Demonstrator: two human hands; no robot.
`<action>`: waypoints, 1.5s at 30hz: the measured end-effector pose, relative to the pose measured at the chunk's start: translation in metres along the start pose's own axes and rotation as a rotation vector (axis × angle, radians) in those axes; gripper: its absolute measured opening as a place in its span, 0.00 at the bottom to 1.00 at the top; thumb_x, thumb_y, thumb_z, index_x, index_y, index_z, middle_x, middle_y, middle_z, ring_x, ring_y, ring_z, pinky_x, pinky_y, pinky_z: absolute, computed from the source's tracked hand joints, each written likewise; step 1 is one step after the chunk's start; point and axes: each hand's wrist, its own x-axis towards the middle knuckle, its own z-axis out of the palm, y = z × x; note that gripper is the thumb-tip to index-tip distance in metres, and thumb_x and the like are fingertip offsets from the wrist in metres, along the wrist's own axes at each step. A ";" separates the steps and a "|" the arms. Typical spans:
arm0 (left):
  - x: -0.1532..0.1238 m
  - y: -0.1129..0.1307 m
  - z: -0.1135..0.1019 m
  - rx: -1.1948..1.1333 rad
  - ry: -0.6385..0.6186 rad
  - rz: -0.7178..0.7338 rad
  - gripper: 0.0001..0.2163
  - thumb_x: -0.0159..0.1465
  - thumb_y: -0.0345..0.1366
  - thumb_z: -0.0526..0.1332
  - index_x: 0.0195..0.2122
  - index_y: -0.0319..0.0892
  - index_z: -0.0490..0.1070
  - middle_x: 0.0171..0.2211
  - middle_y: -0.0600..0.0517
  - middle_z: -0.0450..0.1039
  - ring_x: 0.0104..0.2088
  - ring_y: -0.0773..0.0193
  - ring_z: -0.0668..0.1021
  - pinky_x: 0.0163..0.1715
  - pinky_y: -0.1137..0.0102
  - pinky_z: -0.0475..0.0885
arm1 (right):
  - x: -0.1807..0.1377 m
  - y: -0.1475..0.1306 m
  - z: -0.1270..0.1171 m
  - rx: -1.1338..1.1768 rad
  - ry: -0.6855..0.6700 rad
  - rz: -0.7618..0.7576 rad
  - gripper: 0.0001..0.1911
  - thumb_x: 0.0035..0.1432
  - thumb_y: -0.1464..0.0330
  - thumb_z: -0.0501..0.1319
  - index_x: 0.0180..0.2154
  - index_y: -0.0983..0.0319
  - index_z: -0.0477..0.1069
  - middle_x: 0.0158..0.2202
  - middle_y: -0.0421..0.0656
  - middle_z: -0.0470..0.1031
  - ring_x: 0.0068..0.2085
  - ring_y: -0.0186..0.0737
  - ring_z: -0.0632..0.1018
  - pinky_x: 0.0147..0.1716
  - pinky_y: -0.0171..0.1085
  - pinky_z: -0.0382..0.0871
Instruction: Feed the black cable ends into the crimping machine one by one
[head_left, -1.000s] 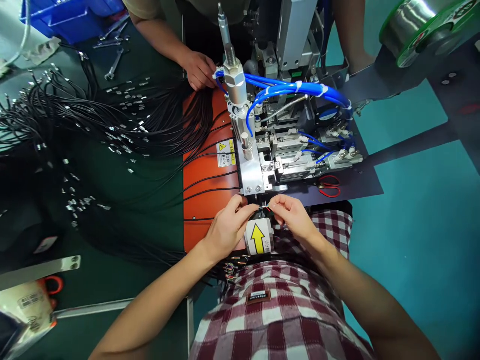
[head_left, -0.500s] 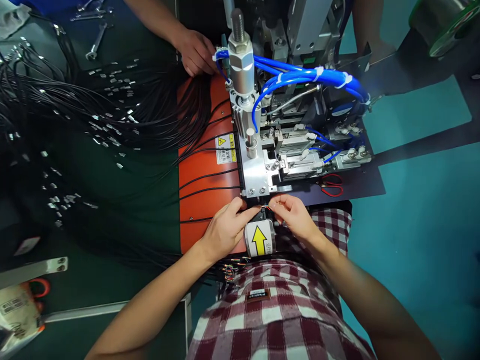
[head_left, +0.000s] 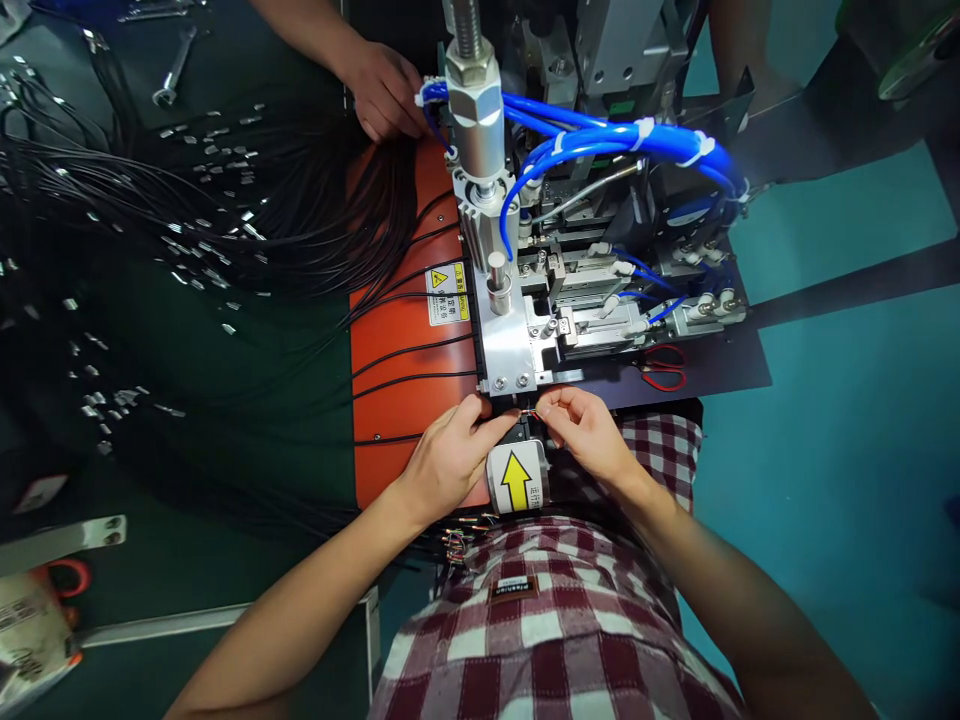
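My left hand (head_left: 448, 455) is closed at the front edge of the machine (head_left: 510, 345), its thumb and forefinger on a black cable (head_left: 386, 440) that runs in from the left across an orange cover (head_left: 409, 470). Thin wires (head_left: 529, 412) with a bit of red stick out from the cable's end, just past those fingertips. Pinched around the tips of these wires is my right hand (head_left: 581, 428), close to the left. The fingers hide much of the cable end. Below both hands sits a plate with a yellow arrow (head_left: 516, 480).
Another person's hand (head_left: 386, 92) rests by a bundle of black cables (head_left: 300, 220) at the far side. Red-handled scissors (head_left: 664, 368) lie right of the machine, under blue air hoses (head_left: 592, 140). A wrench (head_left: 176, 70) lies at upper left. Stripped wire ends (head_left: 461, 540) hang near my lap.
The view has shifted slightly, so the table and cables sit a little further left and up. Both my hands keep nearly the same place and grip.
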 end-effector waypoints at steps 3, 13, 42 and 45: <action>-0.001 0.000 0.001 -0.006 0.001 -0.015 0.15 0.67 0.30 0.50 0.49 0.39 0.73 0.39 0.42 0.69 0.41 0.58 0.75 0.39 0.63 0.77 | 0.000 0.001 0.000 -0.009 0.010 -0.007 0.14 0.53 0.57 0.62 0.29 0.62 0.67 0.20 0.34 0.63 0.19 0.29 0.63 0.19 0.32 0.57; -0.001 0.000 0.001 0.019 0.008 -0.015 0.15 0.67 0.30 0.51 0.49 0.40 0.73 0.37 0.44 0.68 0.40 0.60 0.75 0.38 0.66 0.76 | 0.000 0.002 0.000 -0.037 0.007 -0.032 0.14 0.54 0.58 0.61 0.29 0.62 0.67 0.20 0.34 0.62 0.19 0.29 0.63 0.19 0.32 0.57; 0.000 0.002 0.002 0.097 0.031 0.022 0.14 0.67 0.30 0.50 0.47 0.36 0.74 0.35 0.43 0.67 0.34 0.61 0.73 0.32 0.67 0.76 | -0.006 0.012 0.002 -0.551 0.175 -0.426 0.06 0.61 0.70 0.55 0.31 0.62 0.66 0.28 0.41 0.68 0.29 0.36 0.69 0.31 0.35 0.63; 0.000 0.002 0.002 0.098 0.027 0.019 0.15 0.67 0.30 0.50 0.47 0.36 0.73 0.35 0.44 0.67 0.34 0.61 0.73 0.32 0.67 0.76 | -0.007 0.010 0.003 -0.555 0.173 -0.403 0.06 0.62 0.70 0.54 0.31 0.62 0.66 0.28 0.41 0.68 0.28 0.36 0.69 0.29 0.35 0.63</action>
